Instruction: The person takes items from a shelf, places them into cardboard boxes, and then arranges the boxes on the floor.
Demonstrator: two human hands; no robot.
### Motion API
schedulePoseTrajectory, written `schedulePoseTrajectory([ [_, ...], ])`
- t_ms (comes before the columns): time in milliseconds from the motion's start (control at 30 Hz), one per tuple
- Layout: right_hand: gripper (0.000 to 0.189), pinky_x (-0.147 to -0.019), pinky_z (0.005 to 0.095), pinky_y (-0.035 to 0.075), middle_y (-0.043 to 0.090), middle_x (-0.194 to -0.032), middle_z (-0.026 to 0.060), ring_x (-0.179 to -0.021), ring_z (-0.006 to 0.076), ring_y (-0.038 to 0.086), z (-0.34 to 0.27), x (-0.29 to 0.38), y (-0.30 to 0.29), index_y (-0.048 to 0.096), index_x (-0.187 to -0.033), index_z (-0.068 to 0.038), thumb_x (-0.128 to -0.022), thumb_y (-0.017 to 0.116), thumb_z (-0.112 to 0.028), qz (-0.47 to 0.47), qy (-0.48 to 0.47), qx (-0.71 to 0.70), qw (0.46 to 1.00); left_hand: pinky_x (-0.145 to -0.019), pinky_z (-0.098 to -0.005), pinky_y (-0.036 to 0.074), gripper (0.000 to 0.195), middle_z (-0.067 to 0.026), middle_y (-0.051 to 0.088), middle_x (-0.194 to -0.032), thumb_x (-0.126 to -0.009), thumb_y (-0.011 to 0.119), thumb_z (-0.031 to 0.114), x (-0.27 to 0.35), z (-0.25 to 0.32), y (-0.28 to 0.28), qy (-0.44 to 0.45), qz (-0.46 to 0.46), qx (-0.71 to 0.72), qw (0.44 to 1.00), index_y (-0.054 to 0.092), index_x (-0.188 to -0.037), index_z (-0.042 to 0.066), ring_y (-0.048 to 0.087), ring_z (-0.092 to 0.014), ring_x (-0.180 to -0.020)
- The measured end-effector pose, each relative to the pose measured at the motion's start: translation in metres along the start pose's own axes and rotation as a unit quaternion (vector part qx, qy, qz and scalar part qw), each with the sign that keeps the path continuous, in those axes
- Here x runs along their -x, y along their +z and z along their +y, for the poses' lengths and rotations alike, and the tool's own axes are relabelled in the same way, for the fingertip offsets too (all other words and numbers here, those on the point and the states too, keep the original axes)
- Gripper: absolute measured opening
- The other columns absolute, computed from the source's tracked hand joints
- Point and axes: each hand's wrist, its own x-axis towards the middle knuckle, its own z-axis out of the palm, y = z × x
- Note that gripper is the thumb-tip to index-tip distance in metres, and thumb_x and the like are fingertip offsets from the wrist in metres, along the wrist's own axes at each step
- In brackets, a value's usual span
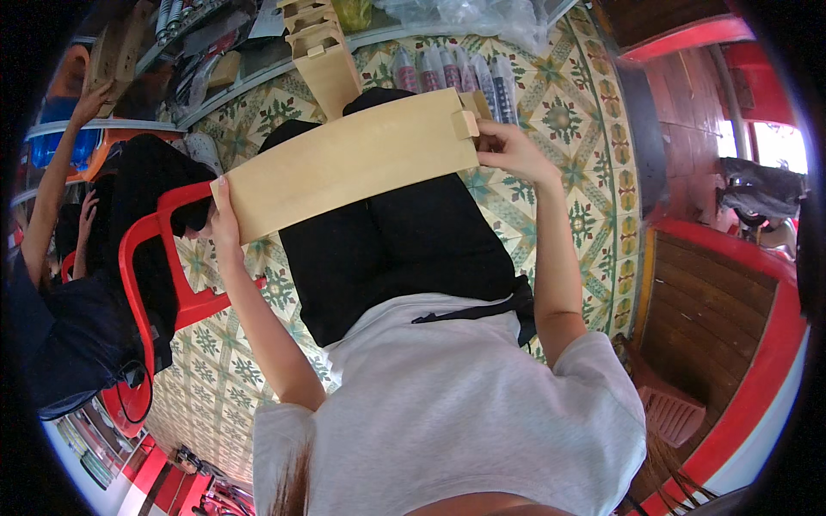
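Note:
A long tan cardboard box point(348, 161) lies across my lap, tilted up toward its right end. My left hand point(224, 216) grips its left end, thumb along the top face. At the right end the end flaps point(466, 124) stand out. My right hand point(513, 148) has its fingertips at that end, partly hidden by the flaps. Beyond my knees stand more open tan cardboard boxes point(329, 71) in a row. Several plastic-wrapped handles or grips with pink or dark patterns point(452, 74) lie on the tiled floor ahead.
On my left a co-worker sits near a red plastic chair point(132, 258), one hand point(97, 103) holding a cardboard box point(113, 58). A glass-sided shelf edge point(239, 84) runs ahead, with clear plastic bags point(477, 19) on it. Patterned floor tiles point(561, 116) extend to a wooden panel point(710, 290) at right.

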Motion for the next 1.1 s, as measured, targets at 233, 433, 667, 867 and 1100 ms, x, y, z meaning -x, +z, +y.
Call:
schedulePoseTrajectory([
  [233,0.025,-0.053,0.0242,0.038,0.051,-0.07,0.0075,-0.059,0.0091,0.046,-0.003,-0.008,0.018,0.054,-0.098,0.002,-0.074,0.056,-0.003,0.075,-0.122,0.195,0.97,-0.09,-0.028,0.032,0.068,-0.0108,0.052,-0.113,-0.083,0.041,0.058,-0.005,-0.005,-0.002,0.004,-0.005,0.014,1.0,0.049,-0.117,0.0,0.048,-0.019,-0.102],
  [433,0.024,-0.059,0.0299,0.045,0.057,-0.08,0.0125,-0.069,0.0169,0.054,0.005,0.012,0.003,0.053,-0.1,0.001,-0.079,0.056,-0.01,0.131,-0.081,0.191,0.969,-0.091,-0.0282,0.032,0.068,-0.012,0.051,-0.115,-0.083,0.04,0.057,-0.002,-0.006,0.001,0.009,-0.006,0.004,1.0,0.048,-0.118,0.0,0.047,-0.02,-0.104],
  [667,0.024,-0.066,0.0236,0.047,0.053,-0.096,0.0033,-0.087,0.0115,0.053,0.048,0.038,-0.021,0.051,-0.107,-0.001,-0.087,0.052,-0.015,0.281,-0.013,-0.048,0.958,-0.096,-0.0295,0.028,0.079,-0.0146,0.047,-0.123,-0.079,0.041,0.063,0.013,0.019,0.007,-0.041,0.001,-0.055,0.998,0.043,-0.124,-0.002,0.043,-0.023,-0.113],
  [867,0.052,-0.096,0.042,0.034,0.042,-0.126,0.0098,-0.119,0.0262,0.039,-0.035,0.036,-0.013,0.041,-0.123,-0.007,-0.074,0.06,-0.008,0.321,-0.121,0.273,0.899,-0.095,-0.0294,0.029,0.078,-0.0137,0.049,-0.121,-0.079,0.041,0.063,-0.002,-0.004,0.0,-0.019,0.016,-0.018,1.0,0.045,-0.122,-0.002,0.044,-0.022,-0.111],
  [1100,0.079,-0.097,0.0459,0.03,0.053,-0.109,0.0068,-0.108,0.0214,0.048,-0.026,-0.007,-0.006,0.033,-0.13,-0.014,-0.059,0.068,-0.009,0.133,-0.152,0.677,0.708,-0.092,-0.0283,0.032,0.067,-0.0112,0.052,-0.115,-0.082,0.043,0.058,-0.005,0.0,0.003,-0.004,-0.002,0.016,1.0,0.049,-0.117,0.0,0.047,-0.02,-0.106],
])
